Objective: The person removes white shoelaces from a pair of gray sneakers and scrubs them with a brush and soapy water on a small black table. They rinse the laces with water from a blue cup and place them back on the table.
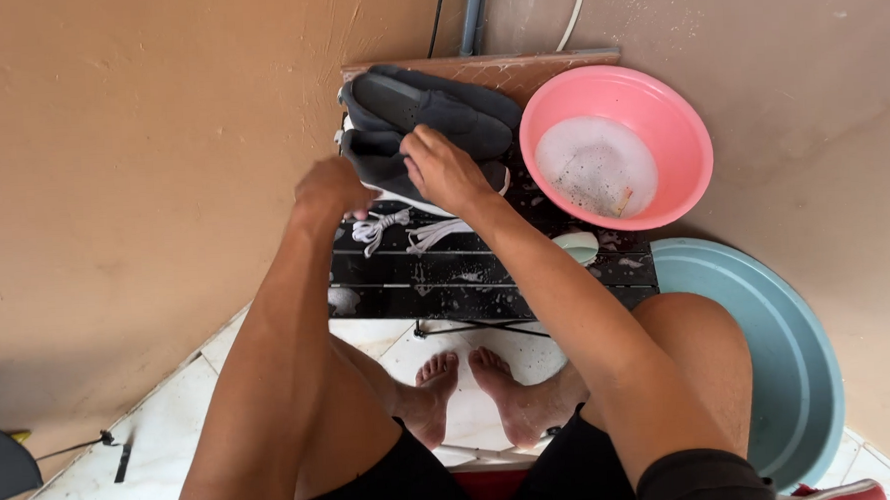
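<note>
At the upper centre of the frame a pair of dark grey shoes (429, 116) lay stacked on a low black slatted table (486, 278), the upper shoe resting toward the wall and the lower one, with a white sole edge showing, nearest the person. The right hand (447, 170) lay on top of the lower shoe with fingers curled over its upper, pressing or grasping it; a full closed grip could not be confirmed. The left hand (334, 190) was bunched at the shoe's left end, just above loose white laces (384, 228) lying on the table; whether it held the shoe, a lace or nothing could not be told from this angle. Suds and wet patches were visible on the table, and a pink basin (684, 120) of foamy water stood just right of the shoes, so the shoes were judged wet, heavier than when dry, and slick on the rubber sole. The fabric uppers appeared soft and would likely collapse under pressure; the sole and heel were judged the stiffer parts and the sounder places to take hold. With laces removed, the opening would probably gape, giving a further hold inside the collar. A pale soap bar (577, 244) sat on the table near the right forearm, and a large blue-green basin (800, 364) occupied the lower right.
</note>
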